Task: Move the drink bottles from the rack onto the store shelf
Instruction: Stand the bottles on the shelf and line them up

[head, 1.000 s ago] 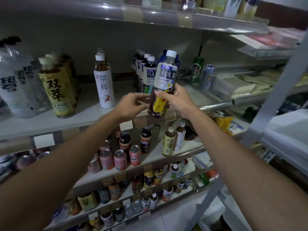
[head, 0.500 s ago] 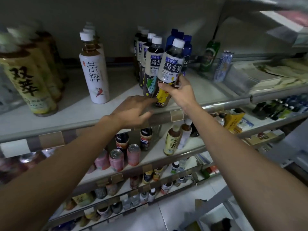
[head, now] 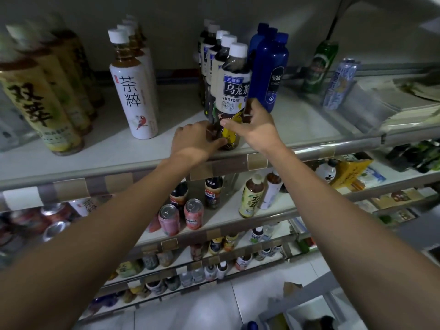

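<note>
A Suntory oolong tea bottle [head: 234, 91] with a white cap stands upright near the front edge of the store shelf [head: 107, 160], at the head of a row of like bottles [head: 214, 51]. My right hand [head: 253, 126] grips its lower part from the right, thumb across the yellow label. My left hand [head: 195, 141] touches the bottle's base from the left, fingers curled round it. The rack is barely visible at the bottom right.
Blue bottles [head: 270, 65] stand right beside the tea row. White tea bottles [head: 133, 91] and yellow-labelled bottles [head: 40, 103] stand to the left, two cans [head: 340, 82] to the right. Lower shelves [head: 238, 222] hold cans and small bottles.
The oolong bottle came down from the air onto the shelf's front edge. My left hand closed in on its base. My view moved nearer to the shelf.
</note>
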Available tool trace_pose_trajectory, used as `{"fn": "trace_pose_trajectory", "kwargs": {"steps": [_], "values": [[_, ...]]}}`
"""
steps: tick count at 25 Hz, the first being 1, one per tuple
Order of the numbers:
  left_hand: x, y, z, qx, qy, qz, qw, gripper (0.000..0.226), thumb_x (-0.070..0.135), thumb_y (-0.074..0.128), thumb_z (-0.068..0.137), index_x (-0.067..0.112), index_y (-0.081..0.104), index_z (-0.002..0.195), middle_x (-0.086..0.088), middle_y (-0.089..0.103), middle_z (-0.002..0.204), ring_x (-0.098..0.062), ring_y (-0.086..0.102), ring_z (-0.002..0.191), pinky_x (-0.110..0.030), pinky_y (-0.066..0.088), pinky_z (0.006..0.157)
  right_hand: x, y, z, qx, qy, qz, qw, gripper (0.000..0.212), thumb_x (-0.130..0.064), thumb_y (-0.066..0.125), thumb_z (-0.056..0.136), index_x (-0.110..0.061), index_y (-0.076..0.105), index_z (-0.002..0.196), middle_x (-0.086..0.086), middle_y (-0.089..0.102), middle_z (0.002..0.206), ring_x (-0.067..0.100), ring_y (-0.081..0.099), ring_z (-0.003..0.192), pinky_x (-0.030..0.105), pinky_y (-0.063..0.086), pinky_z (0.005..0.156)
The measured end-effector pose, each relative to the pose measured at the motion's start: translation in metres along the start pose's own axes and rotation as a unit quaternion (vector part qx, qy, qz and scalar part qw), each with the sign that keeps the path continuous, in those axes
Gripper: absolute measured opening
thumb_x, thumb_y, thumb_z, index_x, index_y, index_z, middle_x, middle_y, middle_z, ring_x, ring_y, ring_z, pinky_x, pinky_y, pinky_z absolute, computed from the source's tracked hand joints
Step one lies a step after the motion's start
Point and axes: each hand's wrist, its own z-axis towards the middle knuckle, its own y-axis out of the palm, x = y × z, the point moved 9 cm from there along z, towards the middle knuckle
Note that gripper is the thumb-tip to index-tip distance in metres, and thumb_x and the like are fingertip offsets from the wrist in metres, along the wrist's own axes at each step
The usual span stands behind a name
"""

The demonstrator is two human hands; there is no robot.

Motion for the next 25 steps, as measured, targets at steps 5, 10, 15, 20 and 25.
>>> {"fn": "trace_pose_trajectory", "kwargs": {"steps": [5, 10, 15, 20, 25], "values": [[0.003, 0.000, -0.003, 0.044, 0.015, 0.057, 0.997, 0.045, 0.064, 0.055, 0.083, 0.026, 0.068, 0.105, -0.003, 0.072, 0.101, -0.025, 0.062, 0.100, -0.037, 0.038, 0.089, 0.004, 0.001, -0.004, 0.004, -0.006, 0.002, 1.000, 0.064, -0.044, 0.080, 0.075, -0.015, 0.056, 0.127, -0.001, 0.065, 0.124, 0.013, 0.059, 0.113, 0.030, 0.049, 0.099], [0.008, -0.001, -0.008, 0.024, -0.005, 0.087, 0.996, 0.046, 0.063, 0.048, 0.087, 0.028, 0.065, 0.111, -0.002, 0.070, 0.107, -0.026, 0.059, 0.106, -0.037, 0.030, 0.093, -0.005, -0.001, -0.013, 0.002, -0.002, -0.016, 1.000, 0.055, -0.039, 0.077, 0.082, -0.013, 0.055, 0.125, -0.002, 0.063, 0.121, 0.008, 0.053, 0.104, 0.022, 0.043, 0.091], [0.014, -0.011, -0.026, 0.018, -0.009, 0.109, 0.994, 0.032, 0.044, 0.044, 0.092, 0.023, 0.064, 0.107, -0.007, 0.069, 0.107, -0.028, 0.059, 0.102, -0.038, 0.029, 0.095, -0.012, -0.015, -0.033, -0.039, 0.002, -0.102, 0.994, 0.058, -0.040, 0.065, 0.092, -0.011, 0.047, 0.139, 0.007, 0.051, 0.142, 0.022, 0.051, 0.127, 0.029, 0.041, 0.099], [0.047, -0.020, -0.050, 0.011, 0.047, 0.093, 0.994, 0.024, 0.030, 0.047, 0.089, 0.022, 0.063, 0.105, -0.006, 0.067, 0.108, -0.027, 0.058, 0.100, -0.040, 0.031, 0.098, -0.006, -0.035, -0.065, -0.059, -0.040, -0.198, 0.978, 0.050, -0.039, 0.057, 0.096, -0.015, 0.051, 0.139, 0.006, 0.049, 0.143, 0.022, 0.049, 0.129, 0.036, 0.039, 0.107], [0.097, 0.010, -0.080, -0.047, 0.143, 0.122, 0.981, 0.035, 0.031, 0.049, 0.088, 0.019, 0.056, 0.120, -0.008, 0.063, 0.121, -0.028, 0.054, 0.112, -0.041, 0.034, 0.097, 0.025, -0.047, -0.115, -0.090, -0.027, -0.254, 0.963, 0.049, -0.040, 0.056, 0.095, -0.016, 0.052, 0.138, 0.010, 0.050, 0.137, 0.028, 0.049, 0.126, 0.042, 0.042, 0.104]]}}
